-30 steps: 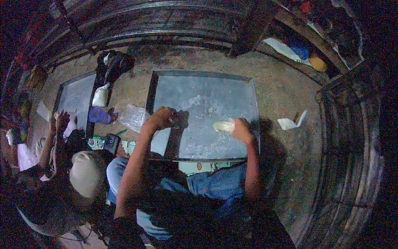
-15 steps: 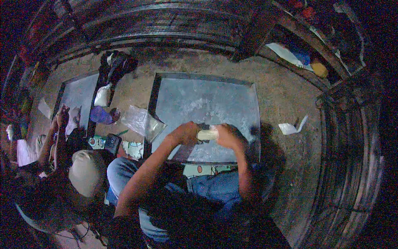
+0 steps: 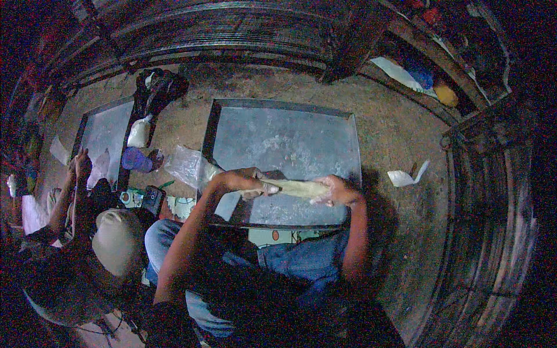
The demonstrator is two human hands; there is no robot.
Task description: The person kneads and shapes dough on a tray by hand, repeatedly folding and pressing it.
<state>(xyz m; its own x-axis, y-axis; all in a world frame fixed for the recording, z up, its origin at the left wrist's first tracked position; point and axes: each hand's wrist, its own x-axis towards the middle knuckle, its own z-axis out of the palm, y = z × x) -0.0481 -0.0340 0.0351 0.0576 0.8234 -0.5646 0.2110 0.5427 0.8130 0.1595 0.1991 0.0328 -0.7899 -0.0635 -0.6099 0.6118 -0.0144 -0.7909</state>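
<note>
A pale, cream-coloured piece of dough (image 3: 299,188) is stretched sideways between my hands, above a shallow grey metal tray (image 3: 261,130). My left hand (image 3: 243,182) is closed round its left end, with the thumb lying along it. The right end is gripped by my right hand (image 3: 338,191), fingers curled round it. White powdery smears mark the tray's surface. Beside the tray's left rim lies a clear plastic bag (image 3: 184,165), partly hidden behind my left forearm.
To the left, a co-worker in a light cap (image 3: 118,240) holds their hands over a second tray (image 3: 104,130). Between the trays lie a white filled bag (image 3: 139,133), a purple item (image 3: 136,159) and a phone-like dark device (image 3: 153,199). A white scrap (image 3: 400,178) lies at right.
My hands have moved apart, the left one leftward and the right one rightward. The dough between them has lengthened from a short, thick piece into a longer strip.
</note>
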